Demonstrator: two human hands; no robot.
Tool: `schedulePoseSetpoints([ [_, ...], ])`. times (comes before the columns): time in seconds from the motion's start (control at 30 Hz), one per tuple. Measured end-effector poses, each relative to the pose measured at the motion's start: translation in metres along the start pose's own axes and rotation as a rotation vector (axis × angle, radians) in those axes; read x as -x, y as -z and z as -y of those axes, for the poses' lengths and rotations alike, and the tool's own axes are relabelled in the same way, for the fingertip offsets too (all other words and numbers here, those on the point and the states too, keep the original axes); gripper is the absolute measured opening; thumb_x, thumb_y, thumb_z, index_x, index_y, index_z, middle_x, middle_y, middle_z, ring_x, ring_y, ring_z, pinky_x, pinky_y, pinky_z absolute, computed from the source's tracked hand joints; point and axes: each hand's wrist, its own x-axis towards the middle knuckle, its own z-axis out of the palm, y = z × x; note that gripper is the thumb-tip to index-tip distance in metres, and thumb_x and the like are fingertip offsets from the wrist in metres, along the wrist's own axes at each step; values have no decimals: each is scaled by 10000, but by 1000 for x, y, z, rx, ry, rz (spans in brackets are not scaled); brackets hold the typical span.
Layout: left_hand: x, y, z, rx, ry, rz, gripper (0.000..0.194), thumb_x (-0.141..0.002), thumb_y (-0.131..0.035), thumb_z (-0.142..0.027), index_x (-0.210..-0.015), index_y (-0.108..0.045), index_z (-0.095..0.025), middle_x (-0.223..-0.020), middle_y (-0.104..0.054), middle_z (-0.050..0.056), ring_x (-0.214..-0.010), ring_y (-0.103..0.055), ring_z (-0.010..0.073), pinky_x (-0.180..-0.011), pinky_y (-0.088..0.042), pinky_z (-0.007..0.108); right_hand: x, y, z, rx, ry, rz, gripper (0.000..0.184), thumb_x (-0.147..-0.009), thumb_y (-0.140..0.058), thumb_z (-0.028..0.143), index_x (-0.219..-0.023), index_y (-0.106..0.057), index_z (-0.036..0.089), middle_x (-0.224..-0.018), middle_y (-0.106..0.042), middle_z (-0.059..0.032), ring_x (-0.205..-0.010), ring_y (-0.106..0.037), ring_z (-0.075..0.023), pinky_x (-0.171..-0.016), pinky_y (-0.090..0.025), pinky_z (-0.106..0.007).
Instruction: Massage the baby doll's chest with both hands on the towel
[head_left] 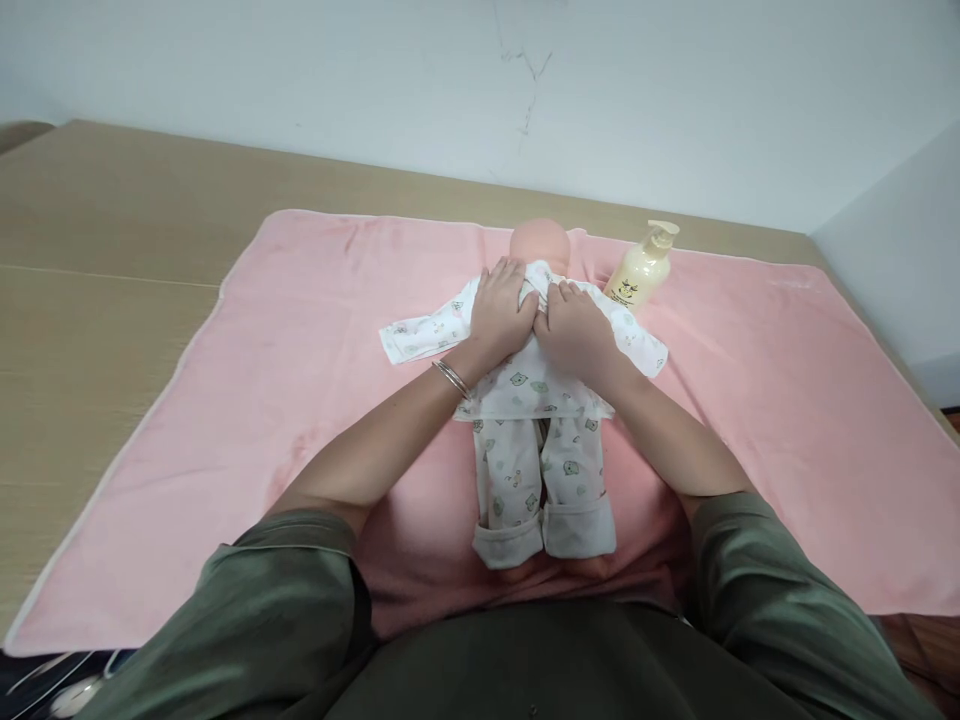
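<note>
A baby doll [540,247] lies stretched out with its bald head away from me, dressed in a white printed top [536,385] and matching trousers [514,475] with turned-up cuffs. My left hand [501,310] rests flat on the upper part of the top, fingers pointing toward the doll's head. Beside it, my right hand [576,328] lies on the same area, fingers extended, and the two thumbs come close together. Both sleeves of the top spread out to the sides. Which way the doll faces I cannot tell.
Under the doll is a pink blanket [360,300] on a tan tabletop [112,260]. A cream pump bottle [641,268] stands beyond the right sleeve. A white wall [375,90] rises behind the table. Dark items lie at the lower left edge.
</note>
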Motion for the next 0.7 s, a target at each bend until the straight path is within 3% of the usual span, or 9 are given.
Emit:
schedulePoseSetpoints([
  [0.1, 5, 1, -6, -26, -55, 12, 496, -927, -363, -270, -1367, -525, -109, -1486, -527, 152, -1453, -405, 278, -1255, -220, 519, -10, -3, -9, -76, -22, 24, 544, -939, -330, 247, -1368, -485, -48, -1469, -493, -276, -1416, -426, -371, -1174, -335, -533],
  [0.27, 18, 2, -21, -103, -102, -32, 432, -903, -374, -234, -1230, -622, -100, -1367, -624, 178, -1343, -526, 314, -1219, -290, 526, -34, -12, -29, -181, -107, 27, 644, -910, -384, 306, -1444, -370, -55, -1557, -378, -257, -1489, -299, -370, -1223, -231, -561],
  [0.47, 3, 7, -12, -99, -20, 8, 369, -891, -405, -260, -1153, -646, -159, -1244, -684, 134, -1184, -604, 309, -1068, -464, 473, -17, 0, -12, 20, 20, 13, 432, -939, -305, 197, -1193, -591, -2, -1242, -651, -246, -1211, -578, -354, -1070, -419, -481],
  [0.6, 3, 5, -11, -186, -61, -15, 345, -916, -381, -253, -1091, -654, -135, -1127, -707, 157, -1094, -629, 313, -1019, -480, 472, -16, 2, -11, 31, -24, 14, 398, -966, -290, 230, -1117, -617, 62, -1167, -682, -209, -1143, -611, -328, -1027, -446, -435],
  [0.7, 13, 3, -19, -229, -163, -75, 345, -921, -352, -216, -1019, -672, -135, -1093, -714, 151, -1098, -634, 294, -1073, -447, 468, -27, -2, -23, -29, -70, 22, 404, -954, -304, 249, -1156, -595, 56, -1242, -655, -222, -1181, -591, -339, -1043, -435, -454],
])
